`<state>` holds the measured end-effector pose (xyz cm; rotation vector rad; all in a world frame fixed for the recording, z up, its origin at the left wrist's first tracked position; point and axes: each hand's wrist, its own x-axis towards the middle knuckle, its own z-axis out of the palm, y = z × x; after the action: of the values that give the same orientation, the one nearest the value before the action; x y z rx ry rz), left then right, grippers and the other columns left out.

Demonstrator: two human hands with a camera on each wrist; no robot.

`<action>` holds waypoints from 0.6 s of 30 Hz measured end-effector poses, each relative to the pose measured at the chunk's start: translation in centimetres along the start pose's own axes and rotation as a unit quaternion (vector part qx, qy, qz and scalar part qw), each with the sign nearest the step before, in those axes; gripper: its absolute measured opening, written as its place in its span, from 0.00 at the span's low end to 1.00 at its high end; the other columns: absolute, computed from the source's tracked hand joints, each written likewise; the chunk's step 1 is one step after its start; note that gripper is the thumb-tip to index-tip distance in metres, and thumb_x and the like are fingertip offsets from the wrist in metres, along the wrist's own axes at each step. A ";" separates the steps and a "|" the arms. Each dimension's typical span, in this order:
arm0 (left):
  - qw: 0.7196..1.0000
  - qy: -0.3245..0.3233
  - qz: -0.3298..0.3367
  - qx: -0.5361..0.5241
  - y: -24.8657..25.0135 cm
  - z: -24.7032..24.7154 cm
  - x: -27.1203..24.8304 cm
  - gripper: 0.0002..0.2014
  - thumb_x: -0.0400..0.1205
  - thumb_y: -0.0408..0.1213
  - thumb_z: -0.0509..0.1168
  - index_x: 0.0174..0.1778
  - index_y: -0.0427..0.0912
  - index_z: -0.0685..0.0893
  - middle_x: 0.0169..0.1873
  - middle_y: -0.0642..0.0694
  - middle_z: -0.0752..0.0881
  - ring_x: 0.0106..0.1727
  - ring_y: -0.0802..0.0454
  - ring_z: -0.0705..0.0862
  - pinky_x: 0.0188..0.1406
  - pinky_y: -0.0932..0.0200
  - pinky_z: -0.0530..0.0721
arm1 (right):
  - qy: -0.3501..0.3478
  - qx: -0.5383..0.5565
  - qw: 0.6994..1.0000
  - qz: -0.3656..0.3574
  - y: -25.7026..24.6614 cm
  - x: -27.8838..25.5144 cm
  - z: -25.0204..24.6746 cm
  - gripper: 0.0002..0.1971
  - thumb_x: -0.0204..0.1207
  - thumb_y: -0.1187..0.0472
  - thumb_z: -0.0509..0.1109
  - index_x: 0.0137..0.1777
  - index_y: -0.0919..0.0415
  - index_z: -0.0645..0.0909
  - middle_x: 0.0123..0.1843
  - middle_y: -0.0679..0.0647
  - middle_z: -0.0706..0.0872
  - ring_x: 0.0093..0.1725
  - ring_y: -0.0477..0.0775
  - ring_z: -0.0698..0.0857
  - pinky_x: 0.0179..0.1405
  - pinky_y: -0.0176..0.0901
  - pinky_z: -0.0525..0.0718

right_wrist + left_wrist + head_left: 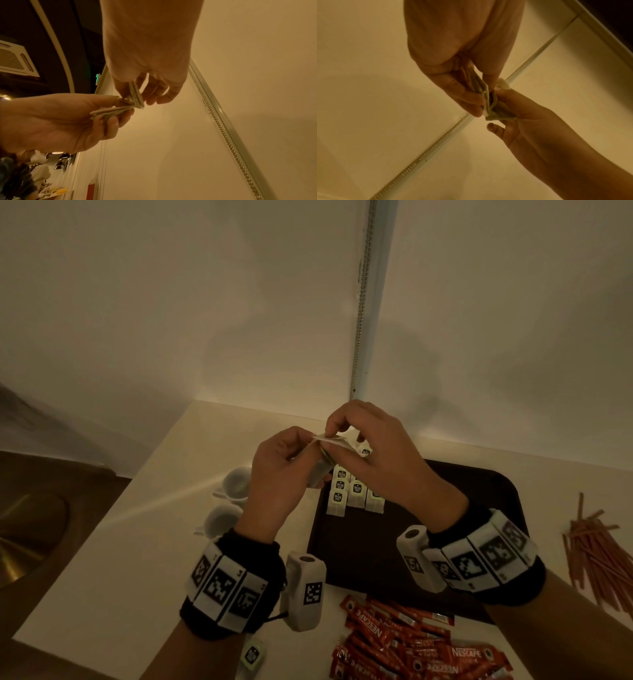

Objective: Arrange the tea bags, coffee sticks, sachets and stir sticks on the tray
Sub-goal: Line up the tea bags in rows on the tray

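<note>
Your tray [479, 494] sits right of centre, tea bags [354, 494] lined up at its far left corner. Coffee sticks [411, 648] are piled near; stir sticks [596, 556] lie far right. Two cups [236, 481] stand left of the tray. Your left hand [284, 470] grips a small stack of bags [320, 470] above the tray's far left corner; your right hand [373, 450] pinches the top ones.

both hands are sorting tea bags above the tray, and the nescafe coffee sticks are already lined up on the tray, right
Not quite. The left hand and right hand do hold tea bags above the tray, but the head view shows the coffee sticks heaped on the counter beside it.
</note>
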<state>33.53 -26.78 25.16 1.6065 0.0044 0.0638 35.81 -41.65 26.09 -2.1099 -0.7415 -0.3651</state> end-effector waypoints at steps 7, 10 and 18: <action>0.999 0.041 0.014 -0.032 -0.2 -0.5 0.5 0.06 0.82 0.31 0.65 0.41 0.33 0.84 0.30 0.38 0.84 0.29 0.46 0.80 0.31 0.58 0.82 | -0.025 -0.035 0.993 -0.111 -0.6 -0.6 0.4 0.04 0.76 0.63 0.70 0.48 0.63 0.81 0.50 0.54 0.80 0.48 0.53 0.78 0.47 0.46 0.79; 0.996 0.051 0.000 -0.075 -0.3 -0.8 0.6 0.06 0.82 0.26 0.63 0.53 0.39 0.75 0.31 0.43 0.86 0.28 0.55 0.83 0.31 0.60 0.84 | -0.058 0.048 0.995 -0.065 -0.8 -1.0 0.4 0.03 0.80 0.67 0.63 0.46 0.66 0.72 0.48 0.58 0.82 0.46 0.57 0.81 0.44 0.51 0.80; 0.998 -0.001 0.005 -0.064 -0.4 -0.3 0.7 0.13 0.82 0.20 0.55 0.41 0.37 0.83 0.40 0.43 0.87 0.40 0.54 0.86 0.40 0.60 0.85 | -0.025 0.147 0.987 0.064 0.0 -0.3 0.2 0.12 0.75 0.64 0.72 0.44 0.62 0.69 0.41 0.52 0.76 0.42 0.55 0.79 0.38 0.55 0.82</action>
<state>34.21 -26.48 24.79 1.4786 -0.0084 0.0686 35.57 -41.57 25.84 -1.8800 -0.6425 -0.1248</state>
